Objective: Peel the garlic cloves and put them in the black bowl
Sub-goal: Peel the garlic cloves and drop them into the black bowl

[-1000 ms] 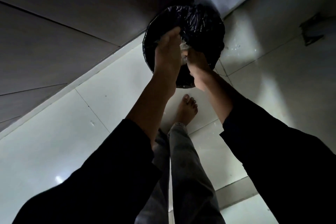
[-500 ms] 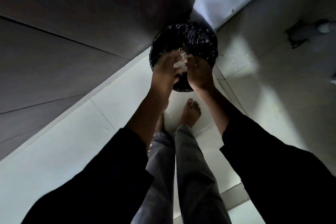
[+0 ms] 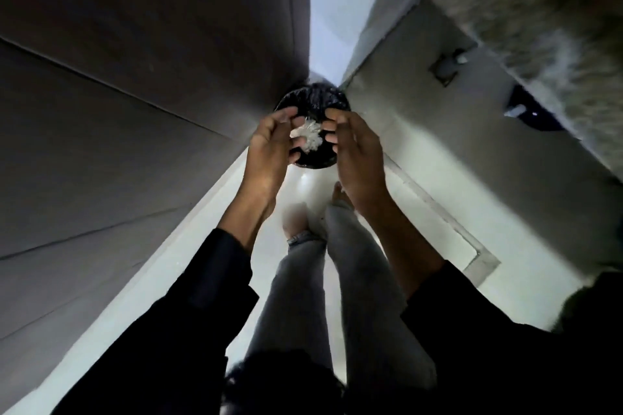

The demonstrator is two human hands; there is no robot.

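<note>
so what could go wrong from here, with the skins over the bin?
1. The white peel clump sits loosely between the left hand and right hand; light flakes may drift past the bin onto the floor.
2. The bin shows as a small opening beyond the hands, tight in the corner, so a release off-centre could miss.
3. The scene is dim and blurred; fallen bits near the bare foot would be hard to spot.
</note>
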